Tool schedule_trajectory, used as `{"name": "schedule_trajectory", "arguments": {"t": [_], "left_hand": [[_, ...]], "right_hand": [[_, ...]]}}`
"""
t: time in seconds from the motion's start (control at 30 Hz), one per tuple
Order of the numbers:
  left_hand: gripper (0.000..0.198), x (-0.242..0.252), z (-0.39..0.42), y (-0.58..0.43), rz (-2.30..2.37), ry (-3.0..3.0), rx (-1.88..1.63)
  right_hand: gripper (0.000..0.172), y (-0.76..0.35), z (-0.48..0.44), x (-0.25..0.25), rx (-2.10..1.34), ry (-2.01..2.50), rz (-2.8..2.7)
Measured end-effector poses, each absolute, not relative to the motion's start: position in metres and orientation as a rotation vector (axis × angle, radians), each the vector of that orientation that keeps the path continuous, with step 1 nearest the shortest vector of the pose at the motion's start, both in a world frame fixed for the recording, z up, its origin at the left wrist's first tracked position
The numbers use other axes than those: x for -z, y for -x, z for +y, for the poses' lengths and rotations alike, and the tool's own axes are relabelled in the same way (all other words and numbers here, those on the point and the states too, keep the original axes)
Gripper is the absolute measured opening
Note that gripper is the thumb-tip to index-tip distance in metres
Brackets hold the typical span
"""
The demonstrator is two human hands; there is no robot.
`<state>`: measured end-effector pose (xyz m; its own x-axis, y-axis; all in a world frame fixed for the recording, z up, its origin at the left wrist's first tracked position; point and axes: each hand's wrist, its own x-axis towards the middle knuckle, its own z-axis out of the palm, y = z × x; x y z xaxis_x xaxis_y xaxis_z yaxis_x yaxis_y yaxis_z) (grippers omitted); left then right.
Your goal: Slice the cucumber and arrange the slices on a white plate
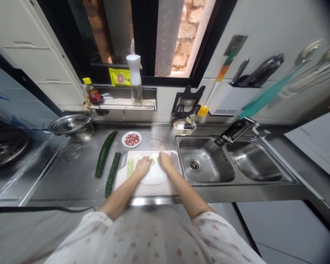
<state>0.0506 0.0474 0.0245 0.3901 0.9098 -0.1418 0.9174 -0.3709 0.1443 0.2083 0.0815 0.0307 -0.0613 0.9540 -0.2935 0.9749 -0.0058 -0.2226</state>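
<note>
A white plate rests on the white cutting board, with both hands over its far part. My left hand has its fingers closed beside pale green cucumber slices at the plate's far side. Across from it, my right hand is also closed, its fingertips near the same slices. What either hand pinches is hidden. A row of overlapping cucumber slices lies on the board left of the plate. Two whole dark green cucumbers, one farther left and one near the board, lie on the counter.
Behind the board is a small plate of chopped red pieces. A double sink with a black faucet adjoins on the right. A lidded steel pot stands at left. Bottles line a shelf; a knife holder hangs right.
</note>
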Motion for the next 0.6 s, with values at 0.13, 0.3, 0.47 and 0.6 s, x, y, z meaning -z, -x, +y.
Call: {"name": "schedule_trajectory", "arguments": {"t": [0.13, 0.3, 0.47, 0.6], "left_hand": [[0.038, -0.024, 0.047, -0.052, 1.642, -2.435, 0.082], [0.035, -0.028, 0.044, -0.052, 1.659, -2.392, 0.058], [0.032, -0.026, 0.035, -0.047, 1.711, -2.367, -0.071], [0.030, -0.022, 0.027, -0.043, 1.671, -2.440, -0.085]], "right_hand": [[0.023, -0.209, 0.078, -0.031, 0.536, -2.101, 2.208], [0.024, -0.210, 0.075, -0.031, 0.549, -2.100, 2.230], [0.027, -0.211, 0.066, -0.029, 0.569, -2.117, 2.233], [0.029, -0.211, 0.056, -0.029, 0.580, -2.083, 2.281]]}}
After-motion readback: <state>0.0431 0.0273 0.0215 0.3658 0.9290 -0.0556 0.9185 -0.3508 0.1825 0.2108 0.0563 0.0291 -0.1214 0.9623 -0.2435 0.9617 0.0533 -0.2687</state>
